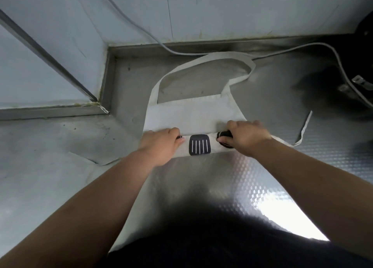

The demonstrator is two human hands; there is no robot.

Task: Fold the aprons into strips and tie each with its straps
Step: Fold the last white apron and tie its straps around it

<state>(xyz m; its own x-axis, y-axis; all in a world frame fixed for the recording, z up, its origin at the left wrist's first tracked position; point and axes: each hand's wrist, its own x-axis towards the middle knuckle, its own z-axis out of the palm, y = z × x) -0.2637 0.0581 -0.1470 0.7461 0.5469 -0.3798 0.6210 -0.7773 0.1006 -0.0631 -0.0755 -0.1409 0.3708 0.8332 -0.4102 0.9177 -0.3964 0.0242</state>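
A cream apron (pixel 187 114) lies on the steel counter (pixel 222 177), its lower part folded or rolled up into a band with black prints. A black spatula print (pixel 199 144) shows between my hands. My left hand (pixel 161 144) grips the left end of the band, fingers curled over it. My right hand (pixel 244 136) grips the right end the same way. The neck loop (pixel 201 64) lies spread toward the wall. One waist strap (pixel 304 126) trails off to the right; another strap end (pixel 101 163) lies at the left.
A grey cable (pixel 153 35) runs down the wall and along the counter's back edge. A dark round appliance (pixel 359 72) stands at the far right. A raised steel ledge (pixel 52 110) borders the counter at the left.
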